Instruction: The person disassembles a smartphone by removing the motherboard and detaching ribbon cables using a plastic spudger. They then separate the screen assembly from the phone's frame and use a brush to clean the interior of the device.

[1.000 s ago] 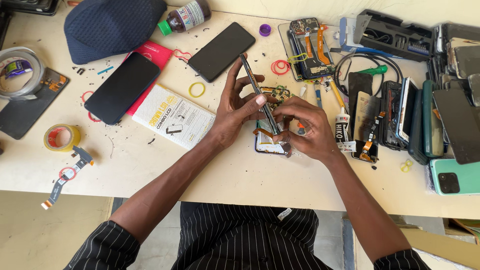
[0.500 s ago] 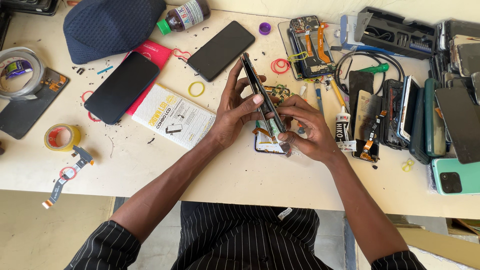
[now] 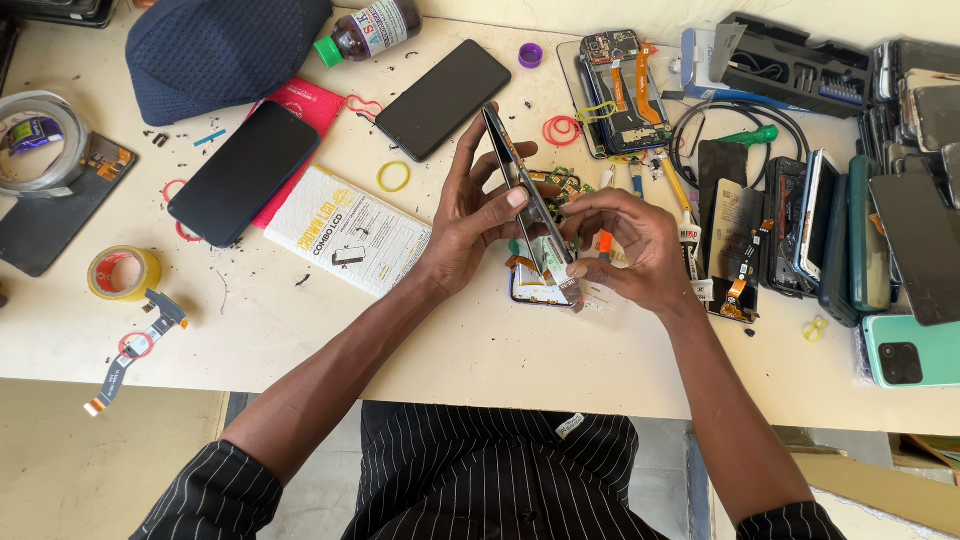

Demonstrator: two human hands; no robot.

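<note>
My left hand [image 3: 472, 218] grips a thin phone screen panel [image 3: 520, 185] that stands on its long edge, tilted up off the table. My right hand [image 3: 632, 245] pinches the panel's lower end, where an orange flex ribbon [image 3: 523, 263] runs down to an opened phone body [image 3: 533, 288] lying flat under both hands. A small orange-handled tool [image 3: 604, 243] shows between my right fingers. The panel's underside is hidden by my fingers.
Two black phones [image 3: 243, 172] [image 3: 442, 98] lie at the left, beside a white box [image 3: 348, 229], a red case, a dark cap [image 3: 215, 45] and a bottle [image 3: 366, 30]. Tape rolls [image 3: 122, 273] sit far left. Opened phones [image 3: 622, 90], cables, a tool case and stacked handsets [image 3: 905, 240] crowd the right.
The screen panel has been raised from lying nearly flat on the phone body to standing steeply on edge. Both hands have kept their hold.
</note>
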